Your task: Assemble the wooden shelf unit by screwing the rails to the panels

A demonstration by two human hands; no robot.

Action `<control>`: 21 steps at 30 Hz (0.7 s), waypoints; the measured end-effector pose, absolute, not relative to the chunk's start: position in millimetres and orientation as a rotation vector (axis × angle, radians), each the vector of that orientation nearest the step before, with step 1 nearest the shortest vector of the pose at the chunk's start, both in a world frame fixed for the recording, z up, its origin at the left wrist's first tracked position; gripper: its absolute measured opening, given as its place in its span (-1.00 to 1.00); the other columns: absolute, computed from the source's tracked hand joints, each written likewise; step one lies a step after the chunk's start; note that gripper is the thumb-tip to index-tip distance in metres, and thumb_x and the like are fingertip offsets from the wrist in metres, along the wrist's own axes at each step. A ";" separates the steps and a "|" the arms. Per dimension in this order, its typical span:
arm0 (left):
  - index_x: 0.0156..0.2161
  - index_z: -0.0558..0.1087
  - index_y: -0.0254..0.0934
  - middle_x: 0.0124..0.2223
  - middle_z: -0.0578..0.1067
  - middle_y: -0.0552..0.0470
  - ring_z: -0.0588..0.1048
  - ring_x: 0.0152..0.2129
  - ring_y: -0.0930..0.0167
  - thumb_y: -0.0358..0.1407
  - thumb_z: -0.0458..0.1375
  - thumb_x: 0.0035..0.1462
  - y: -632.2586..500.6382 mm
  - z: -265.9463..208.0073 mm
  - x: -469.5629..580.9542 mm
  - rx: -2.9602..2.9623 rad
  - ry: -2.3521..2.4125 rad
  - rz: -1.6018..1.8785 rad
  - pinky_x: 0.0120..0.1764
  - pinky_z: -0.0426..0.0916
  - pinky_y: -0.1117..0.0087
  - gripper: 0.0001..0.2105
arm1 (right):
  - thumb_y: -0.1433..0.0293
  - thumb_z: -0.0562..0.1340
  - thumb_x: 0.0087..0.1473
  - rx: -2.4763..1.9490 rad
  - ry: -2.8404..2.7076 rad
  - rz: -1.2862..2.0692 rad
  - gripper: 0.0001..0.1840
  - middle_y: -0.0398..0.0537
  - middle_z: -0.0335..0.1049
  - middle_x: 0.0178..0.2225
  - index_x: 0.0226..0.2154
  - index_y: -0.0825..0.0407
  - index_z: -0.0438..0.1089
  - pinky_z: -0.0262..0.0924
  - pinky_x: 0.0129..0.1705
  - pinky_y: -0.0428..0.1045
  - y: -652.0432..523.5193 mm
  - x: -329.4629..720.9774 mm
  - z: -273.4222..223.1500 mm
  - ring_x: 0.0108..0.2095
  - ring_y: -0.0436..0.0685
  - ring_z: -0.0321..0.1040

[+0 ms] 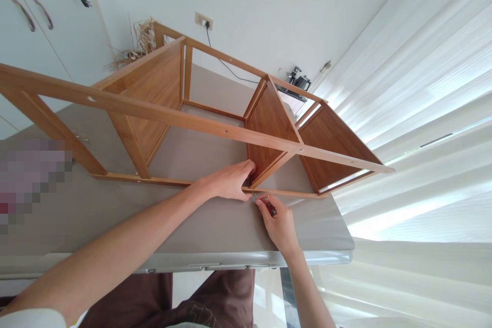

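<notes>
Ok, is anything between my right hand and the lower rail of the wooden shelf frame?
Nothing visible. The right hand holds a small tool whose tip is right at the lower rail of the wooden shelf frame, beside the left hand gripping that rail.

Your shelf frame [184, 113] lies on its side on the table [115, 215], your left hand [230, 182] on its near rail at a shelf panel [269, 128], your right hand [279, 223] just beside, curtain [423, 113] to the right.
</notes>
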State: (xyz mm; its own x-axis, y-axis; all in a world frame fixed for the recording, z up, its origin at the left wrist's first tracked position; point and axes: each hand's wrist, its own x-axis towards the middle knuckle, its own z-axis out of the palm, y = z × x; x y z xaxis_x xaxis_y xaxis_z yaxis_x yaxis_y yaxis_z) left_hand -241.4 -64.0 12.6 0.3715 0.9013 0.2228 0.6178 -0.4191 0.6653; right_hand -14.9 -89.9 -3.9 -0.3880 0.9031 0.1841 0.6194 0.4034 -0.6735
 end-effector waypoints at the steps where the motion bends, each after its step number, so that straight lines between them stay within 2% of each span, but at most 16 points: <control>1: -0.21 0.20 -0.18 -0.15 0.42 -0.01 0.46 -0.31 0.28 -0.19 0.32 -0.11 -63.9 12.8 -241.4 2.161 1.309 0.790 -0.32 0.35 0.29 -0.58 | 0.14 0.13 0.30 -1.289 -2.136 0.697 -0.70 -0.14 0.48 -0.41 -0.30 -0.05 0.46 0.19 -0.39 -0.08 -90.4 -14.8 -4.2 -0.49 0.05 0.27; 8: -0.21 0.20 -0.18 -0.14 0.43 -0.01 0.47 -0.31 0.28 -0.20 0.31 -0.11 -63.2 12.5 -241.3 2.142 1.308 0.793 -0.33 0.34 0.29 -0.59 | 0.14 0.12 0.31 -1.270 -2.166 0.693 -0.67 -0.12 0.52 -0.30 -0.34 -0.04 0.46 0.20 -0.38 -0.07 -90.2 -15.0 -5.0 -0.49 0.03 0.26; 15: -0.21 0.18 -0.17 -0.15 0.43 0.00 0.47 -0.30 0.28 -0.16 0.32 -0.09 -61.0 9.2 -243.0 2.133 1.276 0.810 -0.31 0.35 0.29 -0.57 | 0.15 0.12 0.31 -1.279 -2.170 0.683 -0.67 -0.12 0.52 -0.30 -0.35 -0.04 0.46 0.18 -0.38 -0.08 -90.2 -15.8 -4.7 -0.50 0.03 0.25; 21: -0.22 0.18 -0.17 -0.14 0.42 -0.01 0.47 -0.30 0.27 -0.13 0.31 -0.08 -60.9 9.7 -243.0 2.137 1.266 0.808 -0.31 0.36 0.29 -0.57 | 0.16 0.12 0.30 -1.298 -2.175 0.663 -0.68 -0.13 0.49 -0.39 -0.36 -0.05 0.46 0.16 -0.42 -0.08 -94.3 -20.4 -3.4 -0.51 0.05 0.24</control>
